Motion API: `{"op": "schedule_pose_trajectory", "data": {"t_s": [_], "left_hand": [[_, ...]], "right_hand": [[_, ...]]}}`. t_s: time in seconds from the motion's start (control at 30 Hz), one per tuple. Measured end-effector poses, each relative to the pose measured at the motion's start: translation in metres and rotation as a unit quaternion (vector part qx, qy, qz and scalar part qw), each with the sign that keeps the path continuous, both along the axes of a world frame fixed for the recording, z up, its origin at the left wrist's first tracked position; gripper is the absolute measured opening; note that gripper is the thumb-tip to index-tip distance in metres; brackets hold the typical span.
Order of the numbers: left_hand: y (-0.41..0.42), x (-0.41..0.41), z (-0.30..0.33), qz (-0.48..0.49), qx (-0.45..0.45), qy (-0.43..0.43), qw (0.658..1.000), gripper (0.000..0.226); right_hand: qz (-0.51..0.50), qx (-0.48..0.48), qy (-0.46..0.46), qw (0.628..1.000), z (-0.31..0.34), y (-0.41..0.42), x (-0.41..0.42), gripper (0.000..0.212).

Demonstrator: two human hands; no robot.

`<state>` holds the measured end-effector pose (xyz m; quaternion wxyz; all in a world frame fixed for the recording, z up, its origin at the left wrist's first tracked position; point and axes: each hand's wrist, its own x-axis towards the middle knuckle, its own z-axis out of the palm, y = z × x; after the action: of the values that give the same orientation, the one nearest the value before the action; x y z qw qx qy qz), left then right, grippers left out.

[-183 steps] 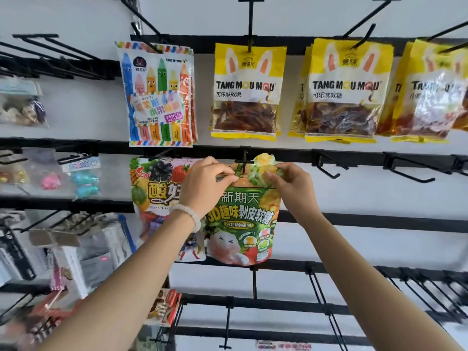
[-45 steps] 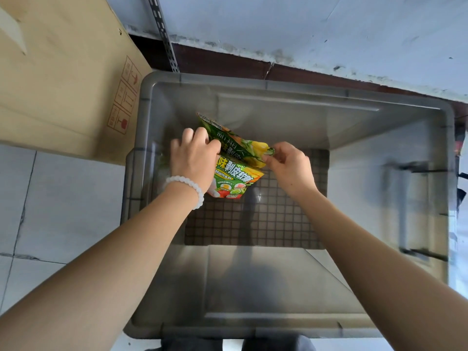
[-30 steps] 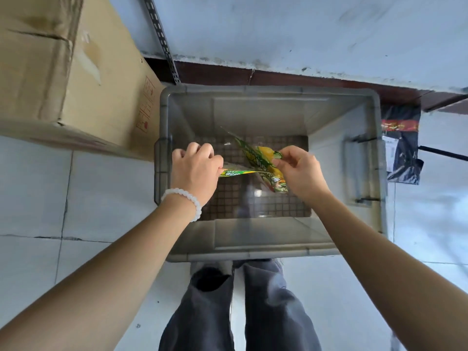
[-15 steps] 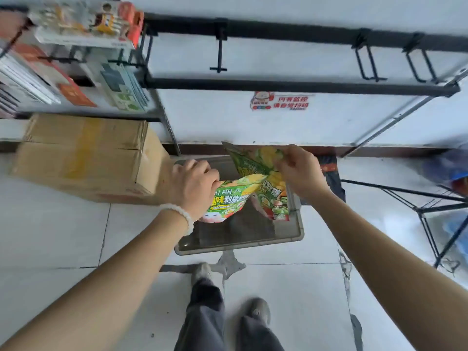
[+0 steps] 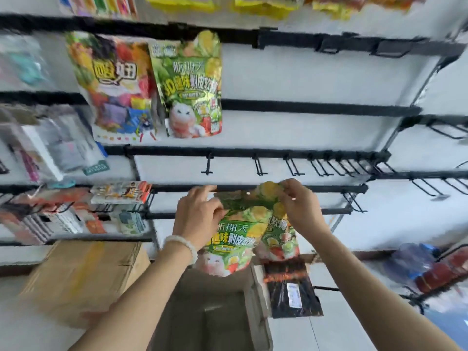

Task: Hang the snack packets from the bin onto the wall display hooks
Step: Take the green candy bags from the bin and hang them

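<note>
Snack packets, two glossy green foil pouches printed with fruit and a white cartoon animal, are shown held in mid-air between the grey plastic bin (image 5: 255, 300) below and the black wire wall display hooks (image 5: 208, 164) above. The front packet (image 5: 233, 239) is pinched at its upper left corner by the left hand (image 5: 197, 219), which wears a white bead bracelet; the rear packet (image 5: 278, 236), partly overlapped by the front one, is pinched at its top edge by the right hand (image 5: 300, 206). Both sets of fingers are curled onto the header strips, and neither packet is yet on a hook.

The pouches are judged light and soft: the film is creased near the grip, and the bodies hang limp below it. The foil surface appears slick, so slipping is considered likelier from a grasp on the body than from one on the flat sealed header. The header is therefore taken as the proper place to hold, with the fingers set to either side of where a hang hole would lie; the hole itself cannot be made out through the motion blur. The contents are presumed to be soft sweets that tolerate gentle squeezing.

An identical green pouch (image 5: 190, 84) is seen already hung on a higher rail, beside a multicoloured fruit-print packet (image 5: 114, 82). A brown cardboard box (image 5: 81, 277) stands on the floor at lower left.
</note>
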<state>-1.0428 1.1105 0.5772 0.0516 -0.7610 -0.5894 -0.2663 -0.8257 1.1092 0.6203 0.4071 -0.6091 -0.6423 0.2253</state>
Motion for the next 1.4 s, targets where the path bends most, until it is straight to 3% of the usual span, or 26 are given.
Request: {"op": "schedule_pose_trajectory", "data": {"t_s": [0.23, 0.47, 0.67, 0.87, 1.07, 1.4], "left_hand": [[0.047, 0.033, 0.071, -0.085, 0.006, -0.04, 0.996, 0.016], [0.097, 0.052, 0.123, -0.111, 0.023, -0.092, 0.989, 0.017], [0.131, 0.057, 0.149, -0.062, 0.062, -0.115, 0.99, 0.015], [0.161, 0.068, 0.177, 0.004, 0.095, -0.134, 0.986, 0.017], [0.179, 0.073, 0.202, 0.058, 0.121, -0.126, 0.983, 0.013], [0.202, 0.053, 0.233, 0.056, 0.157, -0.114, 0.979, 0.01]], "right_hand": [[-0.032, 0.098, 0.041, 0.994, 0.067, 0.029, 0.028, 0.01], [-0.044, 0.129, 0.118, 0.984, 0.098, 0.073, 0.044, 0.008], [-0.005, 0.129, 0.147, 0.981, 0.112, 0.126, 0.047, 0.002], [0.051, 0.101, 0.166, 0.98, 0.14, 0.187, 0.051, 0.021], [0.094, 0.112, 0.173, 0.974, 0.172, 0.224, 0.047, 0.016], [0.09, 0.163, 0.201, 0.962, 0.196, 0.248, 0.026, 0.019]]}}
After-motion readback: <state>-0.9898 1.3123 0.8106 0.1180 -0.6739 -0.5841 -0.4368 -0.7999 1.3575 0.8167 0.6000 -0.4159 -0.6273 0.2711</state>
